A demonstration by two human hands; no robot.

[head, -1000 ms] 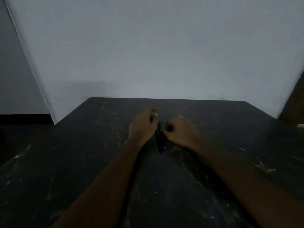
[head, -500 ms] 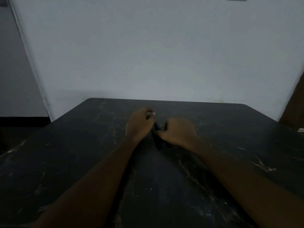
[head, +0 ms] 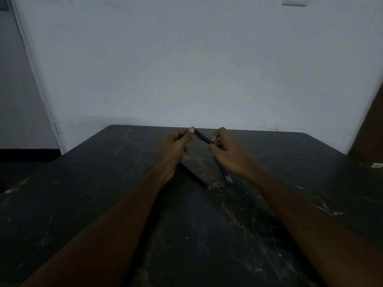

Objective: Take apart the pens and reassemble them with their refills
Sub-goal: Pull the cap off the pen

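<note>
The left hand (head: 176,146) pinches the upper end of a dark pen (head: 202,137) between thumb and curled fingers, and the right hand (head: 230,154) pinches its lower end, so the pen slants between them above the bench (head: 290,183). Below the left hand a second dark pen (head: 194,177) lies on the bench. Two thin refills (head: 224,174) stick out from under the right hand; whether it holds them cannot be told.

No text, label or number can be read. The dark slim pen barrel (head: 202,137) is too dim for print, and the pale wall plate (head: 293,1) at far right shows no legible marking.
</note>
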